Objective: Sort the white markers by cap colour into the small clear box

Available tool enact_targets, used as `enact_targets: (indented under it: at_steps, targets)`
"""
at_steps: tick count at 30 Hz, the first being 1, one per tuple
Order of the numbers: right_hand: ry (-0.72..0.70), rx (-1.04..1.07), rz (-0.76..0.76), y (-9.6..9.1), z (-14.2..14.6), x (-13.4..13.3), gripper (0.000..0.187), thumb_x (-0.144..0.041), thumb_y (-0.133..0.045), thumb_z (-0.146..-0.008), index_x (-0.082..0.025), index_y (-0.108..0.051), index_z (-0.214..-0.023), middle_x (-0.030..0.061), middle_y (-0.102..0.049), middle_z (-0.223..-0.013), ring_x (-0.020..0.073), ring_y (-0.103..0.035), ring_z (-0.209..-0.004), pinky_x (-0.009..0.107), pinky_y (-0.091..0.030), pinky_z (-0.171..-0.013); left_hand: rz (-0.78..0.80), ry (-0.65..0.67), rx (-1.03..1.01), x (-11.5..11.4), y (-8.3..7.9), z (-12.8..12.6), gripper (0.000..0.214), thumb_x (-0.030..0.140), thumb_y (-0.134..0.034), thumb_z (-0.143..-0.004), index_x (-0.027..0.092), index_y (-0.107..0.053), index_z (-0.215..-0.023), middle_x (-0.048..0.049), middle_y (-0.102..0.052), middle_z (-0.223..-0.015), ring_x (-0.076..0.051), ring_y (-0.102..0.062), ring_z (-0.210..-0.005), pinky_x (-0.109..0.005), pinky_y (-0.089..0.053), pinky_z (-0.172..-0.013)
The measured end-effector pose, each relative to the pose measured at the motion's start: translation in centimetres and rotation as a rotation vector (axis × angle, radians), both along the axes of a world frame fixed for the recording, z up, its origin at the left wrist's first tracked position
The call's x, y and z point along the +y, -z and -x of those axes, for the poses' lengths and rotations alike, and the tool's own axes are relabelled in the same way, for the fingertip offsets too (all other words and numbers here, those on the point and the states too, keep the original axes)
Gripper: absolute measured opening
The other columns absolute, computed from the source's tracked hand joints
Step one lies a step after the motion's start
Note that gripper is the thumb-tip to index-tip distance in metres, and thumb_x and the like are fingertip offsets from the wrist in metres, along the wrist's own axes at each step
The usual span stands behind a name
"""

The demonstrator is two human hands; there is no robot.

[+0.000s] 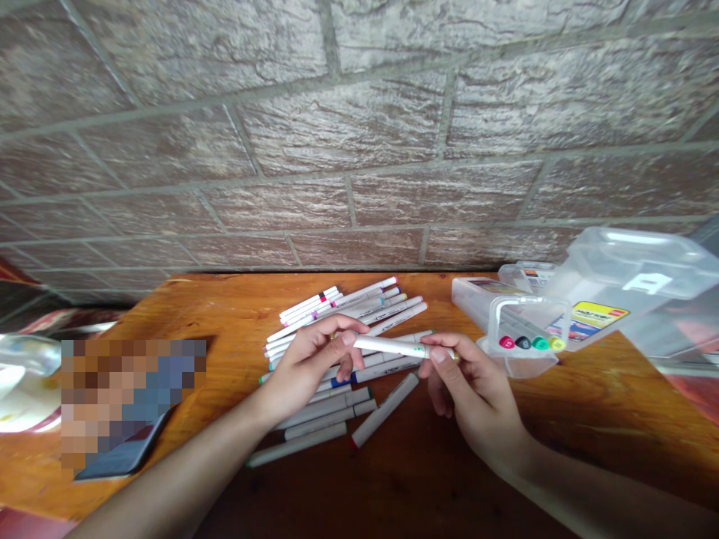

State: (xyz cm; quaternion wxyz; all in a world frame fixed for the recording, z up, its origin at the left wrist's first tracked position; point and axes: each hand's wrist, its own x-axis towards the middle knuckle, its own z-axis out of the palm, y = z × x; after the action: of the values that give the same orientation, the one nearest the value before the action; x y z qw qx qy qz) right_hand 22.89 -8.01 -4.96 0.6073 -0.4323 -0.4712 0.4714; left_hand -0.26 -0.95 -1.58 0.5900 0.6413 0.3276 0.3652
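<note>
A white marker pen (390,346) is held level above the table between my two hands. My left hand (323,352) pinches its left end with thumb and fingers. Around the right end, my right hand (463,382) is closed, hiding most of that tip. Under and behind my hands lies a loose spread of white markers (331,410) with coloured ends. One marker with a red end (385,412) lies slanted, apart from the others, just left of my right hand.
At right, a small clear case (477,296) holds several markers with numbered coloured caps (523,343). Behind it stands a larger clear plastic box (634,281) with a label. A dark phone (126,449), partly blurred out, lies at left on the wooden table (225,307). A stone-block wall (348,135) rises behind.
</note>
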Motion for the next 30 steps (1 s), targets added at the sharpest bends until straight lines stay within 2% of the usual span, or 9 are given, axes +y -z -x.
enact_targets:
  at_steps: [12,30]
  targets:
    - [0.004,0.036,0.031,-0.22,0.05,-0.03,0.027,-0.047,-0.064,-0.102,-0.022,-0.068,-0.11,-0.0011,-0.067,-0.078,0.0085,-0.053,-0.044,0.02,-0.042,-0.038,0.108,0.006,-0.116,0.06,0.2,-0.08,0.033,0.041,-0.062,-0.103,0.013,-0.068,-0.118,-0.0051,-0.073,-0.076,-0.012,-0.057,-0.057,-0.024,-0.045,-0.056]
    - [0.004,0.113,0.035,-0.47,0.12,-0.12,0.03,-0.049,-0.063,-0.102,-0.021,-0.067,-0.111,0.0002,-0.069,-0.078,0.01,-0.054,-0.045,0.02,-0.043,-0.038,0.168,0.002,-0.184,0.06,0.1,-0.15,0.036,0.041,-0.061,-0.102,0.01,-0.07,-0.118,-0.0086,-0.075,-0.076,-0.014,-0.058,-0.056,-0.025,-0.045,-0.055]
